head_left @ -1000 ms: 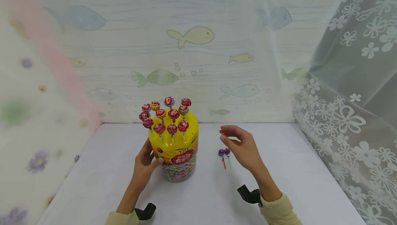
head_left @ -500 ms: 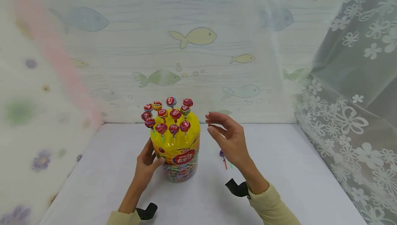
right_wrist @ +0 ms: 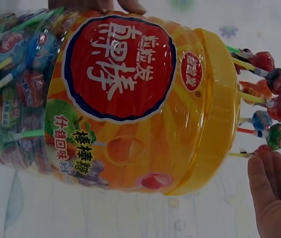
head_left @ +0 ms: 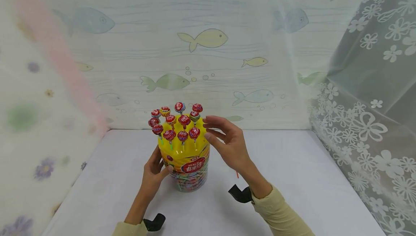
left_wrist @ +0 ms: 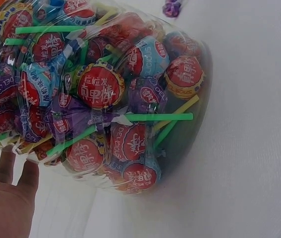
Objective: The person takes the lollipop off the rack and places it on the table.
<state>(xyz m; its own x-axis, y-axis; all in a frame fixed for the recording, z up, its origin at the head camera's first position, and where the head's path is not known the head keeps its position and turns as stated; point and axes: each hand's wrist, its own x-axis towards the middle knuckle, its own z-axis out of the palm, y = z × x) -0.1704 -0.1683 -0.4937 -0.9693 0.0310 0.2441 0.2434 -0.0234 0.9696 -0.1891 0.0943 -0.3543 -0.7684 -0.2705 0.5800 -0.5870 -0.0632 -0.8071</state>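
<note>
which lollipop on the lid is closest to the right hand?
The red-wrapped lollipop at the right end of the front row on the yellow plastic lid. It stands just beside the right hand; the other lollipops stand further left or back.

This looks like a small staged booth set up for recording, not a lived-in room. A plain white tabletop point(head_left: 292, 178) fills the floor of the view. At twelve o'clock stands a backdrop wall point(head_left: 208, 66) of pale wood-grain paper printed with pastel fish and bubbles. At three o'clock hangs a sheer lace curtain point(head_left: 367, 120) with white flowers, and at nine o'clock a blurred floral cloth point(head_left: 35, 127) with a pink stripe. Soft hangings close the table in on three sides.
</note>
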